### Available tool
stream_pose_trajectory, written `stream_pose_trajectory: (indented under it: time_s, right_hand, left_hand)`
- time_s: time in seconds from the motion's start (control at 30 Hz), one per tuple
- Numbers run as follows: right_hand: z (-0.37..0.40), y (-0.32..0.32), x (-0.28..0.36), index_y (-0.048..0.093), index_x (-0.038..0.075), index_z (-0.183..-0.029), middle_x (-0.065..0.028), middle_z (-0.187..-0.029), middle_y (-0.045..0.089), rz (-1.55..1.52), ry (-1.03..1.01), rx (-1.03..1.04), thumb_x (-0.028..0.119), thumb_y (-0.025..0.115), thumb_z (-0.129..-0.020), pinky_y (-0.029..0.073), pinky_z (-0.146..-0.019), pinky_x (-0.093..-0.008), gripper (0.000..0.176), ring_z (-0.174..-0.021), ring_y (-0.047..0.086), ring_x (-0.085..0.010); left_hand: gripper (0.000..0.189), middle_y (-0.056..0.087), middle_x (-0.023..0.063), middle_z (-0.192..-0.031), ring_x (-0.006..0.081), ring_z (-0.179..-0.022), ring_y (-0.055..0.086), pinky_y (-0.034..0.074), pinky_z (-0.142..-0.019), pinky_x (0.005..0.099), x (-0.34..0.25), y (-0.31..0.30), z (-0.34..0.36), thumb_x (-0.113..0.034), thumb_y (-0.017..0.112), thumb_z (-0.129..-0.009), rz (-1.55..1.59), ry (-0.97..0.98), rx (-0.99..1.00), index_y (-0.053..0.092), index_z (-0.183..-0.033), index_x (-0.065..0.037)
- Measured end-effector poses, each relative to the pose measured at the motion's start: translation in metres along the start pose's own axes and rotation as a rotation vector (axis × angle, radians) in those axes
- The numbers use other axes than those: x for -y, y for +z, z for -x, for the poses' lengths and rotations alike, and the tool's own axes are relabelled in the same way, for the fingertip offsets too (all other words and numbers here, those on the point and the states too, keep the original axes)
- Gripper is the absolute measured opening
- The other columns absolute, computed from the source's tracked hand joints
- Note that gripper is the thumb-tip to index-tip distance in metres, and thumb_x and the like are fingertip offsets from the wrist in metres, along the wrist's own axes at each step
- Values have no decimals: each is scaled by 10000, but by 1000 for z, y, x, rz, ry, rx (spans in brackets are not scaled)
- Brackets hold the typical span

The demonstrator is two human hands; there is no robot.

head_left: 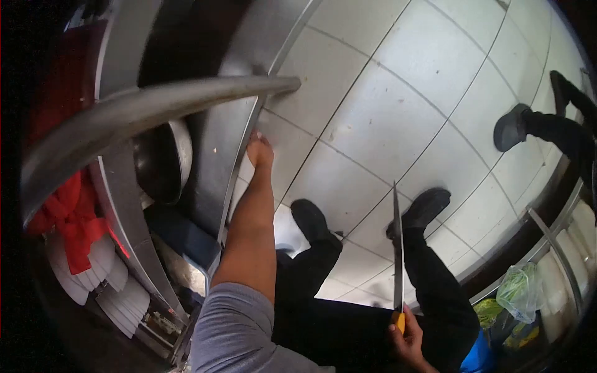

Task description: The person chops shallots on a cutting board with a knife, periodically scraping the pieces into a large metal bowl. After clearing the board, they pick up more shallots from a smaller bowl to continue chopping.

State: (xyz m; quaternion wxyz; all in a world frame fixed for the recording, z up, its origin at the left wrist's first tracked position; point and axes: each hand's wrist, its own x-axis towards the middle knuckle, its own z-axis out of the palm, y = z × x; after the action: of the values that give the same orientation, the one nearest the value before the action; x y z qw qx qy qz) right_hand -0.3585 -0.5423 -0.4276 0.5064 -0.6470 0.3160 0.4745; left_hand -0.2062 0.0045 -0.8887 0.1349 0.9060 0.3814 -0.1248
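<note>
My right hand (408,342) is closed round the yellow handle of a long knife (398,261). Its narrow blade points away from me, over the floor between my shoes. My left arm stretches forward, and my left hand (260,151) is at the front edge of a metal shelf (219,133), with the fingers bent against it and partly hidden. A thick metal post (161,112) crosses the view just beyond that hand.
A metal pan (180,155) sits on the lower shelf at left. White bowls (87,267) and a red cloth (74,217) lie farther left. Tiles cover the floor (379,130). Another person's shoe (513,128) stands at right, above bagged green vegetables (519,292) on a rack.
</note>
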Motion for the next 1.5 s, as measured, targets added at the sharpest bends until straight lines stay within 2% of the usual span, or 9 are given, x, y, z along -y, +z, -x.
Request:
stream_pose_trajectory:
  time_s: [0.17,0.2,0.23,0.3,0.43,0.7,0.93,1.27,1.5]
  right_hand:
    - [25,-2,47,360,-33,-1679,-97,-1211,643,1,-101,-18,74,690,-1075,556,-835,-271,696,-959,631,-109]
    - [35,0,64,367,-44,-1672,-126,-1227,648,-53,-84,-31,42,700,-1064,562,-818,-287,699,-946,639,-125]
    - [44,6,64,386,-46,-1662,-126,-1141,657,-58,-235,-85,19,697,-1053,534,-718,-276,687,-837,610,-115]
    - [71,4,94,381,-36,-1667,-91,-1094,643,-16,-425,-69,30,671,-1062,525,-698,-254,675,-818,596,-100]
    - [141,-17,182,459,-38,-1617,-116,-995,666,265,-934,-97,-5,700,-1007,536,-702,-281,657,-797,629,-155]
    - [311,-48,400,631,126,-1517,-205,-1127,714,561,-1284,-86,2,785,-936,584,-839,-436,613,-980,715,-413]
    - [274,28,556,632,147,-1489,-221,-1134,705,647,-1492,102,153,723,-1009,567,-913,-506,488,-1058,698,-452]
    - [196,142,747,609,219,-1508,-250,-1161,678,1122,-1412,-44,160,692,-979,606,-880,-564,539,-1043,716,-463]
    - [196,177,791,606,182,-1530,-273,-1201,671,1308,-1438,104,137,668,-975,596,-947,-540,561,-1040,720,-479]
  left_hand:
    - [219,727,259,-1082,432,-1067,699,562,-959,534,-38,46,92,-115,685,-971,391,3,-196,708,-1134,29]
    - [311,739,297,-1151,450,-1114,709,555,-999,536,-58,18,126,-235,643,-1047,500,-110,184,726,-1155,44]
    - [485,744,316,-1207,470,-1159,712,548,-1024,542,-56,60,160,-386,551,-1113,412,-156,216,727,-1201,56]
    - [606,752,331,-1174,479,-1153,725,561,-994,547,-113,-34,242,-482,484,-1135,483,-40,499,725,-1183,72]
    - [290,761,196,-945,275,-889,734,583,-856,468,-193,-193,347,-275,629,-1054,689,255,725,724,-1082,-2]
    - [228,711,79,-1071,184,-964,696,581,-856,327,-296,-557,409,-63,739,-935,950,487,438,753,-1162,-61]
    - [322,598,77,-1232,182,-1115,654,579,-899,294,-276,-773,437,22,744,-907,979,365,-37,788,-1211,-74]
    - [369,759,70,-1180,128,-1035,713,598,-893,304,-195,-801,337,-23,798,-991,1281,221,-197,723,-1352,-5]
    - [388,764,106,-1125,199,-917,737,599,-839,336,-257,-880,259,-56,826,-932,1006,276,-391,729,-1307,-29]
